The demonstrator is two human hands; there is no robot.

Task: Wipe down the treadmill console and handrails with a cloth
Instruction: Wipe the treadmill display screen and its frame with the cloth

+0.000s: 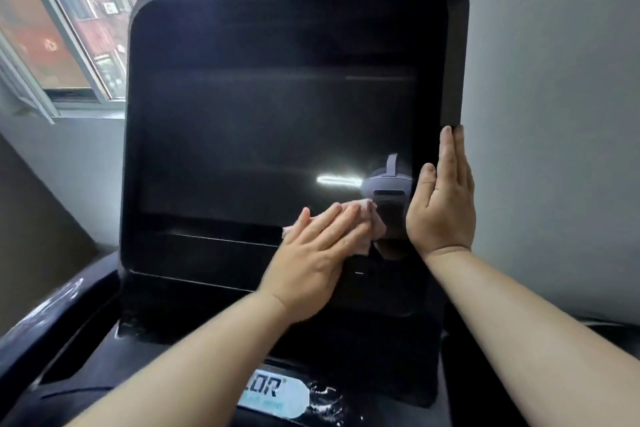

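Grey wall (554, 80) backs the black treadmill console (277, 31), its base cut off. Pink cloth (376, 224) lies mostly hidden under the left hand (322, 253) — straight fingers (332, 222) pressing it low on the screen (242, 149); right hand (441, 198) rests flat against the console's right edge.

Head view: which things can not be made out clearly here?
- Cloth: head view, mostly hidden under the left hand.
- Label below the console: head view, left forearm covers its first letters; small print blurred.
- Left handrail: head view, cut off by the left edge.
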